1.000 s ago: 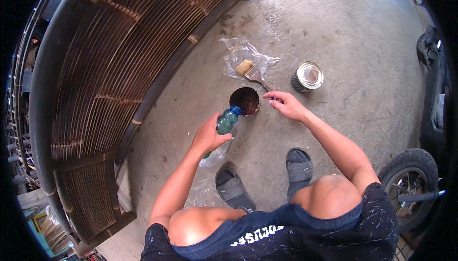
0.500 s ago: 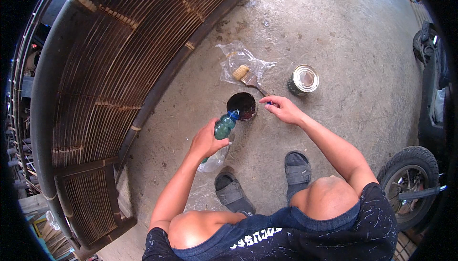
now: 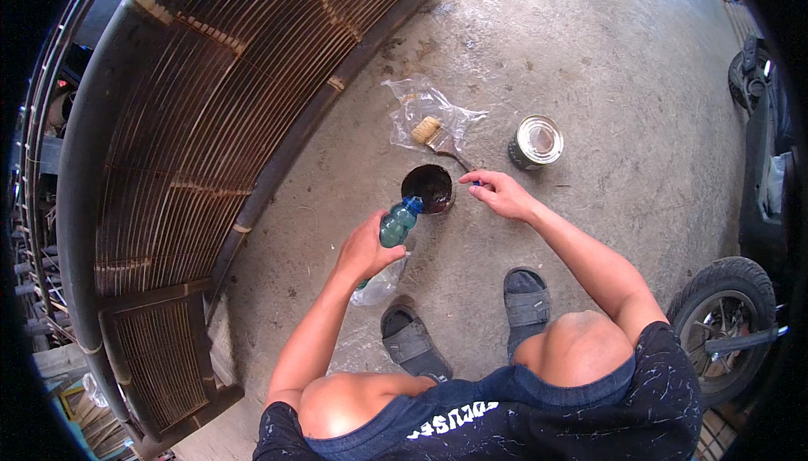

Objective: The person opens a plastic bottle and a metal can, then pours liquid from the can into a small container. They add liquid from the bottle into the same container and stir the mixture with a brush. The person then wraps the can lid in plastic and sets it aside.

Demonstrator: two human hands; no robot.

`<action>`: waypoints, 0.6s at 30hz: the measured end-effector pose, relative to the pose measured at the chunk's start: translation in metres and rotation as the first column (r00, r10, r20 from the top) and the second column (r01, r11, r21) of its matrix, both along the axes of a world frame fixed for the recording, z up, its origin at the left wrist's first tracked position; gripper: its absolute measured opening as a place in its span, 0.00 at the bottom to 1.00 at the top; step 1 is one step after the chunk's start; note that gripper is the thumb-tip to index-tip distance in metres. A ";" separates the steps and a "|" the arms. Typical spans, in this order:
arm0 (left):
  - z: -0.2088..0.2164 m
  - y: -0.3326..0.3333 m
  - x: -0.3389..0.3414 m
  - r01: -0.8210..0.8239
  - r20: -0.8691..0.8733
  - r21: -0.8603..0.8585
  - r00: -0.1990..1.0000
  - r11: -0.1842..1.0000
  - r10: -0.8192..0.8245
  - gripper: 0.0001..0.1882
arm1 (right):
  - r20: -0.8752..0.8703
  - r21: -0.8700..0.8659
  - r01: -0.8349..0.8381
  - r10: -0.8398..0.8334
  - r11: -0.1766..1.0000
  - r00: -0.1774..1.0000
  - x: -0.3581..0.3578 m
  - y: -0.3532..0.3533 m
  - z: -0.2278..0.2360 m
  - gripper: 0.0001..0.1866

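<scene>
My left hand is wrapped round a green plastic bottle with a blue neck. The bottle is tilted, its mouth at the near-left rim of an open can with a dark inside. Whether liquid is flowing cannot be made out. Fingers of my right hand pinch a small blue piece, which looks like a bottle cap, just right of the can. Beyond the can lies a paintbrush, pale bristles on a crumpled clear plastic bag; its dark handle reaches toward my right fingers.
A second, lidded tin stands to the right. A bamboo bench fills the left side. Near my left sandal lies another clear plastic bag. A motorcycle wheel is at the right, on concrete floor.
</scene>
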State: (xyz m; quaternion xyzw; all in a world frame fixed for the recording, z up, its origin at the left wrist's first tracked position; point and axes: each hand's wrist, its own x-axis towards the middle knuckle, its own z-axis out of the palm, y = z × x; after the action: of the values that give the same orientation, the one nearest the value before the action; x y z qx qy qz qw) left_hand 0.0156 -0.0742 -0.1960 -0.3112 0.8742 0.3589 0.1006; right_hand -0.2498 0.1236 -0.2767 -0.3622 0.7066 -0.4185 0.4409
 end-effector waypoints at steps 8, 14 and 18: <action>-0.002 0.000 0.002 -0.022 -0.019 0.020 1.000 1.000 0.023 0.43 | -0.037 0.007 -0.018 0.018 1.000 0.999 0.000 0.000 0.005 0.18; -0.008 0.001 0.003 -0.109 -0.129 0.040 0.985 0.993 0.113 0.46 | -0.041 0.021 -0.015 0.015 1.000 0.999 0.001 -0.001 0.004 0.19; -0.020 -0.001 0.005 -0.188 -0.204 0.061 0.959 0.980 0.196 0.52 | -0.087 -0.051 0.017 -0.021 0.999 0.996 0.004 -0.001 -0.004 0.22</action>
State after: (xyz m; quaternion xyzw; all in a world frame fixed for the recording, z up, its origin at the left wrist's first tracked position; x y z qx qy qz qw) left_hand 0.0210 -0.0750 -0.2158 -0.3531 0.8380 0.4156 -0.0206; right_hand -0.2460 0.1223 -0.2812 -0.3844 0.7178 -0.4242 0.3962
